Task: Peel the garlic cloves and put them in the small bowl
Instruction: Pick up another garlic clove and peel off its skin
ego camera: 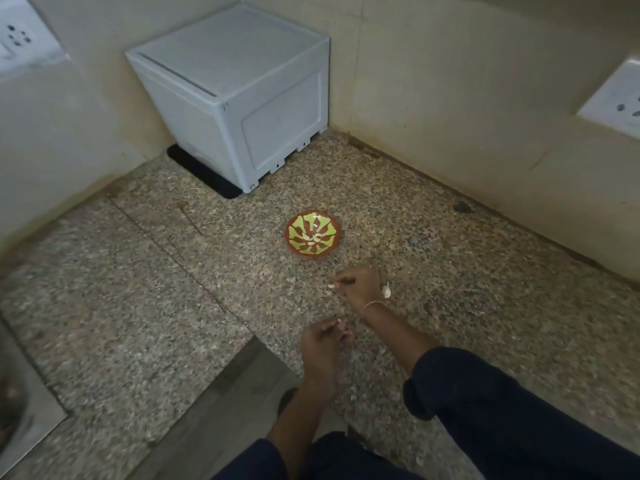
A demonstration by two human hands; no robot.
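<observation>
Nearest the camera, two dark sleeves (502,410) are entering from the bottom edge, both being cut off by the frame. At the lower left, a blurred grey shape (20,393) is also being cropped and cannot be identified.

The left hand (323,344) is hovering over the speckled stone desk (138,306), its fingers curling round a pale scrap (340,320) at the fingertips. Whether this is a clove or loose skin is too blurred to tell.

Just beyond it, the right hand (356,284) is pinching a white garlic clove (331,286) between thumb and finger, with most of the piece being hidden by the fingers. A thin bangle (372,305) is circling the wrist. A second clove (385,289) is lying on the desk just beside this hand.

Farther on, and apart from both hands, the small bowl (313,252) is standing on the desk, red-brown with a green petal pattern. It is holding a few peeled cloves (310,238), though their number is hard to make out.

In the far corner, a grey box (235,105) is sitting on a black mat (204,174) and covering most of it. The left wall socket (20,39) and the right wall socket (616,102) are each being cut off by the frame edges.
</observation>
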